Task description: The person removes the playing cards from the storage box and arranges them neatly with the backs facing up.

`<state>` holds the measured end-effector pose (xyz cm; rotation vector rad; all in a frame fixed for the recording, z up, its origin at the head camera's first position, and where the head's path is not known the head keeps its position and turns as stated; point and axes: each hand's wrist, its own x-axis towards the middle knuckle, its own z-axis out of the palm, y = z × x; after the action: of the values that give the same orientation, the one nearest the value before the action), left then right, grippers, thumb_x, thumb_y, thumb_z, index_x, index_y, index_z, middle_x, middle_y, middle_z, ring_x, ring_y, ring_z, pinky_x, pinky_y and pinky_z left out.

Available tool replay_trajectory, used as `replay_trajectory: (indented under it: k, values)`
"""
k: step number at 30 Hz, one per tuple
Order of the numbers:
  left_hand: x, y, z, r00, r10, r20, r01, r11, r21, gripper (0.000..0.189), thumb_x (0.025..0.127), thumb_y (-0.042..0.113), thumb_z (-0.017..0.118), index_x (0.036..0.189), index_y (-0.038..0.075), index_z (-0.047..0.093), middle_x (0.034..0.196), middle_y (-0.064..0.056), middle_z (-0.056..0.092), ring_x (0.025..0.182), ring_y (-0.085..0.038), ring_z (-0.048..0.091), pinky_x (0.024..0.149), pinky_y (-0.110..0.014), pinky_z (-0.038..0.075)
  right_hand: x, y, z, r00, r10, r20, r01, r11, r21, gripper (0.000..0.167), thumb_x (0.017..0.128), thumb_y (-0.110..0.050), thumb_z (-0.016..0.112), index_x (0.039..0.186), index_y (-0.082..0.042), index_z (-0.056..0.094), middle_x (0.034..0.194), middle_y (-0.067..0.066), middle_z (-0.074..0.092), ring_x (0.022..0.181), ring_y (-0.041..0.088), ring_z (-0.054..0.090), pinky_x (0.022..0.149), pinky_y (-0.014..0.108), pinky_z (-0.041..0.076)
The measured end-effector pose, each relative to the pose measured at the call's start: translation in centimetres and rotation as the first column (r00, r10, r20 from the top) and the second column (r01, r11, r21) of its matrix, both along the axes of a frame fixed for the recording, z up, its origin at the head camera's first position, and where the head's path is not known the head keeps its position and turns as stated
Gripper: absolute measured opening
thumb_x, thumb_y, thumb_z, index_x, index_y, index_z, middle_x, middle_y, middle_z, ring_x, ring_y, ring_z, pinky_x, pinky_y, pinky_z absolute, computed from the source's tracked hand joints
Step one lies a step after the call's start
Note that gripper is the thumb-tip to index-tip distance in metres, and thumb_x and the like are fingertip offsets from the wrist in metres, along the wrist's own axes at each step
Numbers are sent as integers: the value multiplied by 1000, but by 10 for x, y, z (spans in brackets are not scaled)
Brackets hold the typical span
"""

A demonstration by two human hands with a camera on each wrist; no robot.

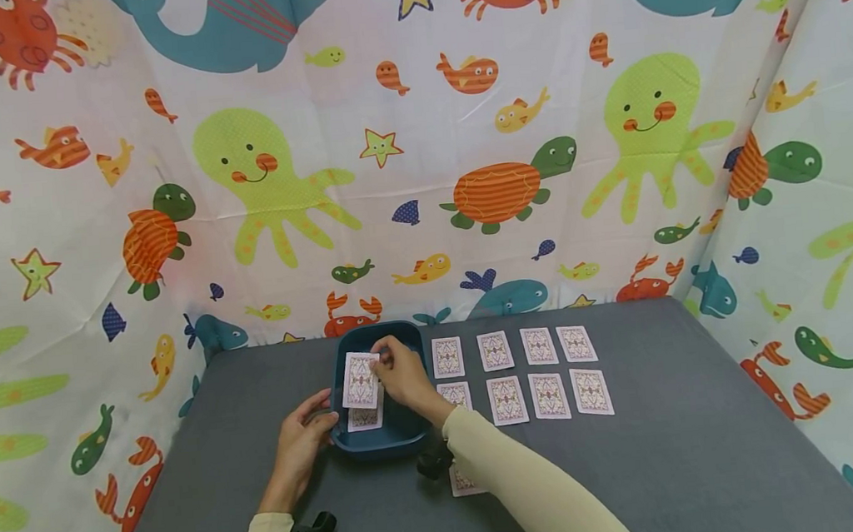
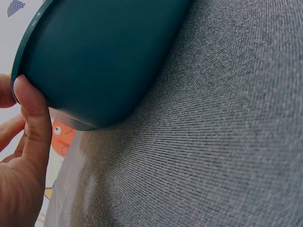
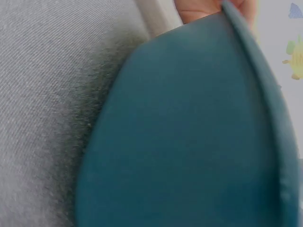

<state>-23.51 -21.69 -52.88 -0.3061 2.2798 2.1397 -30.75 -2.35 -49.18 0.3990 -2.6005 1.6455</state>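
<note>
My left hand holds the near left side of a dark blue-green plastic bin. In the left wrist view its thumb presses the bin's wall just below the rim, with other fingers on the far side. Over the bin, my right hand pinches the right edge of a playing card, its patterned back facing up. Beneath it, another face-down card lies inside the bin, partly covered. The right wrist view is filled mostly by the bin's outer wall; the right hand's fingers are hidden there.
Several face-down cards lie in two rows on the grey table, right of the bin. One more card sits nearer, partly under the right sleeve. A curtain printed with sea animals hangs behind the table.
</note>
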Motion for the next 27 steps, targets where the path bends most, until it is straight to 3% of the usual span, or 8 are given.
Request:
replay_trajectory:
  k: [12, 27]
  values:
    - [1, 0, 1, 1000, 3, 5, -4, 1000, 10, 48, 92, 4, 61, 139, 9, 52, 133, -17, 52, 91, -16, 60, 62, -25, 50, 10, 22, 17, 1000, -5, 22, 7, 991, -132, 16, 96, -18, 63, 112, -15, 60, 88, 4, 59, 71, 13, 53, 60, 24, 46]
    - [1, 1, 3, 1000, 5, -2, -5, 1000, -7, 49, 92, 7, 62, 139, 10, 53, 133, -16, 52, 87, -10, 58, 63, -25, 51, 31, 71, 21, 998, 11, 55, 2, 970, -243, 19, 96, -16, 63, 114, -12, 60, 90, 6, 57, 76, 22, 59, 70, 33, 54]
